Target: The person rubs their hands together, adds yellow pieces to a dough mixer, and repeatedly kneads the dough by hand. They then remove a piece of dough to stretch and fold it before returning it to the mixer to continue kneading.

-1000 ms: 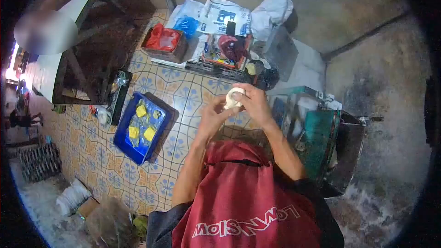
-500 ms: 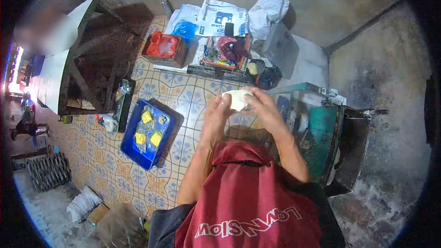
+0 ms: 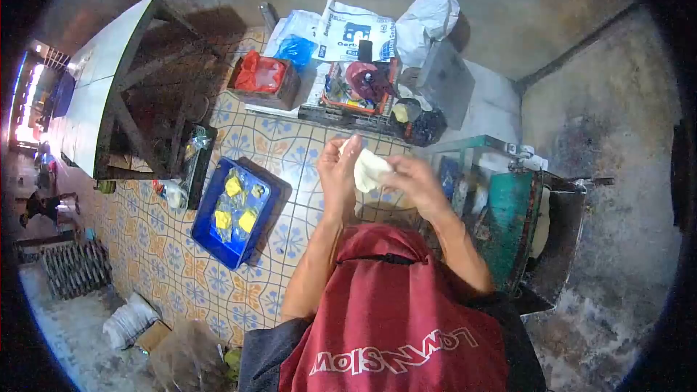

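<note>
A pale, cream-coloured piece of what looks like dough [image 3: 370, 170] hangs between my two hands, above the tiled surface. My left hand [image 3: 338, 174] grips its upper left edge, with the thumb pointing up. On the other side my right hand [image 3: 417, 183] has its fingers at the right edge of the piece. To the left stands a blue tray [image 3: 252, 248] holding several yellow lumps [image 3: 247, 220] in clear plastic.
Beyond my hands are a box with red plastic [image 3: 259, 74], a crate of mixed items [image 3: 361, 87] and a printed white sack [image 3: 356, 29]. A green machine [image 3: 508, 210] stands at the right. A white-topped table [image 3: 94, 94] is at the left.
The pale piece has gone from lying flat between both hands to hanging down in a fold. My left hand has shifted slightly left and my right hand lower.
</note>
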`<state>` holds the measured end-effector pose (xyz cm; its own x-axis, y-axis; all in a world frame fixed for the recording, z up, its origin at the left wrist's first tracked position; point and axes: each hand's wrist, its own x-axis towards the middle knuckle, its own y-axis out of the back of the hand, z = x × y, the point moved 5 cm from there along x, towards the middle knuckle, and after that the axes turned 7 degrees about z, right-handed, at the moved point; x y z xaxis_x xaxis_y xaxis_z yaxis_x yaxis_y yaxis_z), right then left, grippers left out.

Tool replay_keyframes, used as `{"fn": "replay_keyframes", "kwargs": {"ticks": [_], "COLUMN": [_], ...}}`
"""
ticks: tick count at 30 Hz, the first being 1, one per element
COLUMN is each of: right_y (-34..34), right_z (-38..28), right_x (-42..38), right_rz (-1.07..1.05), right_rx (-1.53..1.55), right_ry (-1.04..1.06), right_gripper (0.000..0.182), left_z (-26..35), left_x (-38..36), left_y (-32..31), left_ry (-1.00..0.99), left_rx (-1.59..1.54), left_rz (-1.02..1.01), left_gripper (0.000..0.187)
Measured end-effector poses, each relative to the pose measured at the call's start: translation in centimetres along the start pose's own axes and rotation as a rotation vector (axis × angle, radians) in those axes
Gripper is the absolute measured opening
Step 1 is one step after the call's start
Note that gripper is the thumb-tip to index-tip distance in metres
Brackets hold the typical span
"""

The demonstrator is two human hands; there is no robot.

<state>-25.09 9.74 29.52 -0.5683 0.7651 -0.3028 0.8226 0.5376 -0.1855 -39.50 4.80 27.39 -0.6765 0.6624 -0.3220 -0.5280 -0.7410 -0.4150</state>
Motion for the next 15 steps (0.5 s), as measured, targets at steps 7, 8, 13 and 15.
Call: {"fn": "replay_keyframes", "kwargs": {"ticks": [7,8,13,15], "right_y": [0.1,0.2,-0.6,-1.3], "right_z": [-1.0,-0.7,-1.0,-1.0], "right_x": [0.8,1.0,0.8,0.8], "right_rz": [0.228,0.277,0.304,0.275], "right_rx": [0.396,0.357,-0.078,-0.154], "right_ry": [0.015,0.039,0.266,0.368], "right_gripper": [0.023,0.022,0.023,0.027], "left_z": [-1.4,-1.9,-3.8,-2.4], "left_x": [-2.1,-2.3,-2.6,-3.2], "left_y": [-0.2,0.0,0.3,-0.3], "left_ry": [-0.135,-0.101,0.113,0.09], "left_rx": [0.254,0.298,0.106,0.3], "left_rz": [-0.096,-0.118,-0.2,-0.361], "left_gripper": [0.019,0.021,0.034,0.029]}}
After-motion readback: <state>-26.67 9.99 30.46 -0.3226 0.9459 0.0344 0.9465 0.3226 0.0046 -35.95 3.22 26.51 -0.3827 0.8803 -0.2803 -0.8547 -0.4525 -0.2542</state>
